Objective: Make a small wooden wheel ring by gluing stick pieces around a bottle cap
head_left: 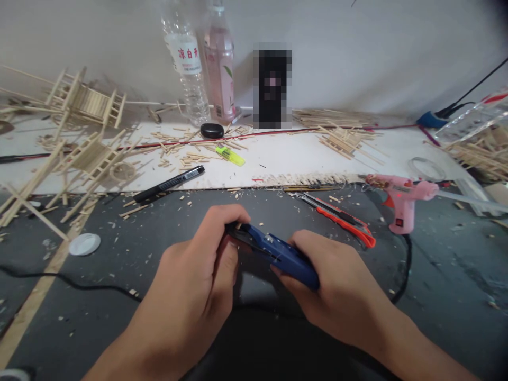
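Nearest, both hands clamp a blue utility knife (pixel 278 253) over the dark mat — the left hand (pixel 206 264) pinching its front end, the right hand (pixel 329 280) wrapped round the handle. Just beyond lie an orange cutter (pixel 341 218) and a pink glue gun (pixel 400 203) — farther back, two bottles (pixel 202 63) by the wall.

clear water bottle (pixel 186 63), red label characters 凉白开, other print unreadable

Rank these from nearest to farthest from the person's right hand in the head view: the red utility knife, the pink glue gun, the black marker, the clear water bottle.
From the right hand:
1. Red utility knife, just above it on the dark mat.
2. Pink glue gun, up and to the right.
3. Black marker, up-left, across the board's edge.
4. Clear water bottle, far back by the wall.
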Tool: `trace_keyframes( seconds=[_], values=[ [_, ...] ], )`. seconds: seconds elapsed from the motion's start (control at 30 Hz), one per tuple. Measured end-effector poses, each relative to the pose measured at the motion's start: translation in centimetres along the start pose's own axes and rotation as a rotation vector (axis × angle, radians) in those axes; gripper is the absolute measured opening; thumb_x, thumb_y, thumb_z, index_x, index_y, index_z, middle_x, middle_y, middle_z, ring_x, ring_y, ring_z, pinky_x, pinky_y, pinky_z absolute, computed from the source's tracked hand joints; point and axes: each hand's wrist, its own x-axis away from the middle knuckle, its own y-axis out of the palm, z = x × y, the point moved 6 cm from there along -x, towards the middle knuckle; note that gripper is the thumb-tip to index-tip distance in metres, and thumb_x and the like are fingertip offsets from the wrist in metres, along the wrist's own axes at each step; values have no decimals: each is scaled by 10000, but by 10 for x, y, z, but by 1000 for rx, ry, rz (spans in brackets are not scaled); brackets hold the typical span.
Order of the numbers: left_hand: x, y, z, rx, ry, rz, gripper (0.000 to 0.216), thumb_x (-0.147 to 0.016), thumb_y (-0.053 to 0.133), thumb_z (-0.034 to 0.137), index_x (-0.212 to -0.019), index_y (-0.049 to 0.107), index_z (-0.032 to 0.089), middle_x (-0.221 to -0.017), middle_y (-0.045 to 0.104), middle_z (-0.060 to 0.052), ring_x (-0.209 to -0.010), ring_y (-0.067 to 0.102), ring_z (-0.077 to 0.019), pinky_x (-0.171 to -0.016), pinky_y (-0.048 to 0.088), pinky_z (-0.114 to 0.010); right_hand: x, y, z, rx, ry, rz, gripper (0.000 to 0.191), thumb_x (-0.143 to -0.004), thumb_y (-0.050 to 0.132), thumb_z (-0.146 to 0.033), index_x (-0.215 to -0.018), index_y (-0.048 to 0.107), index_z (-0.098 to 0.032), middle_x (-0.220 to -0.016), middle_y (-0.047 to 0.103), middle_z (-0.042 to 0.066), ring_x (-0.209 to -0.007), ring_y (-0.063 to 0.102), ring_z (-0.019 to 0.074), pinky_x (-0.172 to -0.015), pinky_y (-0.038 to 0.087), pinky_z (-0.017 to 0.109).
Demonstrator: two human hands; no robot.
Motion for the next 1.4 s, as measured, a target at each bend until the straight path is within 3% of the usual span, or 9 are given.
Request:
trace_keyframes(
  seconds=[0.17,0.47,0.63,0.97,1.4],
  values=[
    [-1,-1,0,-48,11,4,302,-981,474,140,-1162,525,376,-589,614,167,-423,575,-70,-496,414,-153,-3,5,4,21,111,-23,169,-825,625,-262,-769,465,-251,-714,559,-18,-605,479,181,-593,270,313],
    [-2,-2,1,-129,50,36,344,-951,506,110,-1168,529,375,-625,650,182,-441,603,-69,-520,422,-150,-4,5,6,-24,132,-19,158,-928,593,-380,-914,620,-225,-862,665,20,-738,602,220,-673,353,336],
    [-2,-2,2,-145,63,44,340,-953,509,114,-1176,528,371,-645,660,184,-455,614,-64,-536,429,-143,-4,7,6,-5,142,-38,180,-915,595,-390,-828,569,-235,-795,634,5,-670,553,197,-631,316,322],
    [-2,6,-2,-85,52,-12,285,-1001,502,163,-1194,523,371,-663,662,163,-465,608,-76,-524,412,-165,-11,11,14,75,262,-103,178,-755,627,-269,-686,466,-239,-665,568,-17,-603,468,174,-588,222,302],
    [-6,21,-23,32,-57,-129,167,-1073,422,300,-1206,518,334,-662,710,108,-514,668,-119,-556,444,-202,-16,17,14,202,312,-174,90,-811,621,-237,-723,602,-228,-802,761,64,-709,673,239,-615,229,329]
  ],
)
